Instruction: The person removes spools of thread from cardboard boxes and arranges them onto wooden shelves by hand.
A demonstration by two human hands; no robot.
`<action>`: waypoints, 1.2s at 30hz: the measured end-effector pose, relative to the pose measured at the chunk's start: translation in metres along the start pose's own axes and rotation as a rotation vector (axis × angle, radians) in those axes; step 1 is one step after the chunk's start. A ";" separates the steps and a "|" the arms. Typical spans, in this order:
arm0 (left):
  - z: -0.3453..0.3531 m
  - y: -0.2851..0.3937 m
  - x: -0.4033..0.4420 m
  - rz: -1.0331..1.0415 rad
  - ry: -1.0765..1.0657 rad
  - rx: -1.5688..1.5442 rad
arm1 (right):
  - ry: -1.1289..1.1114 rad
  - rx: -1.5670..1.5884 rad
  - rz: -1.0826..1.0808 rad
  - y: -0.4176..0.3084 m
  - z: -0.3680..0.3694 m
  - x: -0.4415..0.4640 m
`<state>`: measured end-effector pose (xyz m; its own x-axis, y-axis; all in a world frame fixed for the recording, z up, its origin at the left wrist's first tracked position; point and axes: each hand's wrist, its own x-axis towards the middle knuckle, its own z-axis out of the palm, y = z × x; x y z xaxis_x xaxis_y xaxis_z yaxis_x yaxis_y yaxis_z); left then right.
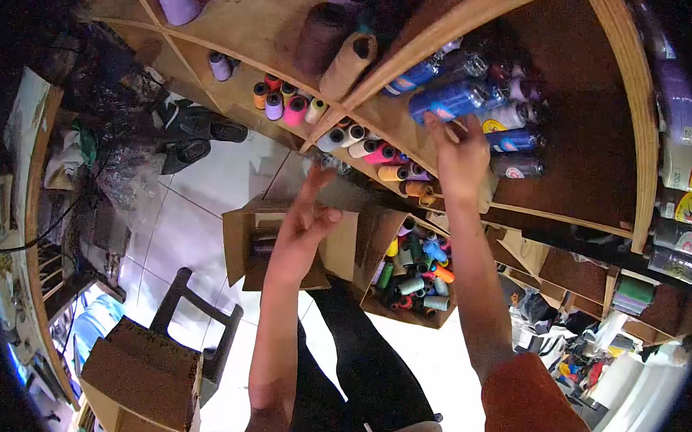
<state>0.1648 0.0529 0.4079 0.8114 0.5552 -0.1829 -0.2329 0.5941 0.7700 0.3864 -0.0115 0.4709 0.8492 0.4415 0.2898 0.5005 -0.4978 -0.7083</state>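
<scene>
My right hand (pixel 460 155) is raised to the shelf, its fingers curled against a blue-labelled bottle (pixel 447 101) that lies on its side. More bottles lie around it, among them a blue one (pixel 517 140) and a dark one with a white label (pixel 518 166). My left hand (pixel 305 228) hangs over an open cardboard box (pixel 236 246), thumb apart and fingers stretched forward. Something clear and shiny (pixel 334 164) shows just past its fingertips; whether they touch I cannot tell.
Thread cones (pixel 294 109) stand in the shelf compartments. A bin (pixel 415 317) of mixed spools sits below. On the left are black shoes (pixel 185 155), another cardboard box (pixel 143 361) and a dark frame (pixel 218 315). More bottles (pixel 680 161) line the right side.
</scene>
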 end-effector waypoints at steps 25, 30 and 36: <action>-0.295 -0.216 -0.091 -0.665 -0.121 1.611 | -1.170 -0.212 -0.078 0.161 0.169 -0.303; -0.363 -0.352 -0.083 -0.483 -0.276 1.823 | -1.518 -0.342 0.281 0.231 0.287 -0.355; -0.367 -0.417 -0.047 -0.611 -0.431 2.055 | -1.441 -0.412 0.112 0.310 0.351 -0.399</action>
<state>0.0265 -0.0073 -0.1288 0.6469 0.2914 -0.7047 0.5261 -0.8395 0.1358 0.1439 -0.0795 -0.0905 0.1193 0.6019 -0.7896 0.6648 -0.6392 -0.3867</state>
